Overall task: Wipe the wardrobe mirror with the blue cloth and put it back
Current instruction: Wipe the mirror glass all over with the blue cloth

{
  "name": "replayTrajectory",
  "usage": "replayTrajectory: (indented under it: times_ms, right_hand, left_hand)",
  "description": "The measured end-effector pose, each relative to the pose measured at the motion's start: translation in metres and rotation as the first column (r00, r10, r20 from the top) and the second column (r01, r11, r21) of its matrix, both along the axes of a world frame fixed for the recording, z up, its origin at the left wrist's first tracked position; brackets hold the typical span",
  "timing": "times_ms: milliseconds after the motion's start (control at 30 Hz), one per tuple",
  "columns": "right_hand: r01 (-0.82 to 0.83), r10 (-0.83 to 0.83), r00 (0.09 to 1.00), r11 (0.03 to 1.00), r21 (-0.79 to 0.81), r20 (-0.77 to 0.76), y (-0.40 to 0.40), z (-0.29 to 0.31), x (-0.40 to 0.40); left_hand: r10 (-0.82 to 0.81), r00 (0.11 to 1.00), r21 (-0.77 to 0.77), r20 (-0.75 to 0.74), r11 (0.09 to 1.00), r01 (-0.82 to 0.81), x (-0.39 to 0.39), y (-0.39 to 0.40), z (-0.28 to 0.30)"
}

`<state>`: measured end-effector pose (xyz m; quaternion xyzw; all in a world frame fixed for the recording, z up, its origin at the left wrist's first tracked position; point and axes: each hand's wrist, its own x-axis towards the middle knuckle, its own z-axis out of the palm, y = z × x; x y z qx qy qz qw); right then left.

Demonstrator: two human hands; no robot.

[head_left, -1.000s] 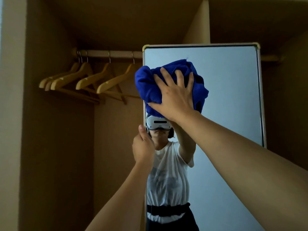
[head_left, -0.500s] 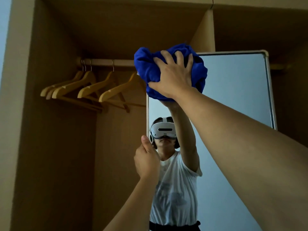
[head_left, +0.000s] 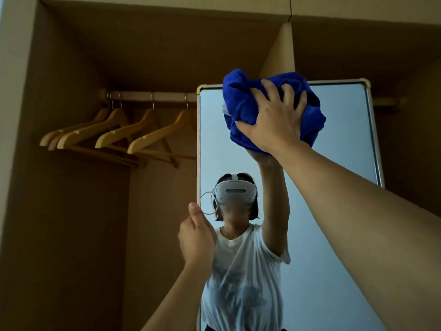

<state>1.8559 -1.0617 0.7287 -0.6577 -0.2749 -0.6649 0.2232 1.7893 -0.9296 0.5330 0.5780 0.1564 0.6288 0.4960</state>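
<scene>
The tall wardrobe mirror (head_left: 343, 144) stands in a pale metal frame inside the open wardrobe. A bunched blue cloth (head_left: 241, 103) is pressed against its top edge, left of centre. My right hand (head_left: 276, 120) lies spread over the cloth and grips it against the glass. My left hand (head_left: 196, 237) is closed on the mirror's left frame edge at about mid height, thumb up. The glass reflects a person in a white shirt wearing a headset.
Several wooden hangers (head_left: 114, 134) hang on a rail (head_left: 148, 96) in the left wardrobe bay, close to the mirror's left edge. A vertical divider panel (head_left: 279, 53) rises behind the mirror's top. The wardrobe's side wall (head_left: 14, 139) bounds the left.
My right hand has slid the cloth from the mirror's top left corner to the right along the top edge. The view has tilted upward. My left hand still holds the frame.
</scene>
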Motion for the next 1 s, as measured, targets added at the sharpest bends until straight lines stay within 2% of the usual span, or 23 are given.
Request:
replayTrajectory:
  times_ms: [267, 767, 933, 1000]
  right_hand:
    - [0.016, -0.012, 0.999, 0.993, 0.113, -0.037, -0.025, -0.002, 0.02]
    - [0.068, -0.017, 0.98, 0.964, 0.257, -0.196, -0.106, -0.005, 0.075]
    - [0.074, 0.027, 0.965, 0.925, 0.373, -0.26, -0.086, -0.026, 0.061]
    - [0.061, 0.04, 0.966, 0.925, 0.375, -0.255, -0.068, -0.041, 0.049]
  left_hand:
    - [0.048, 0.999, 0.065, 0.024, 0.997, -0.049, 0.0, 0.003, -0.002]
    - [0.12, 0.992, 0.06, 0.049, 0.991, -0.123, 0.004, 0.008, -0.004]
    - [0.122, 0.991, 0.051, 0.053, 0.991, -0.125, 0.007, 0.008, -0.004]
    - [0.128, 0.99, 0.052, 0.055, 0.99, -0.131, 0.006, 0.008, -0.003]
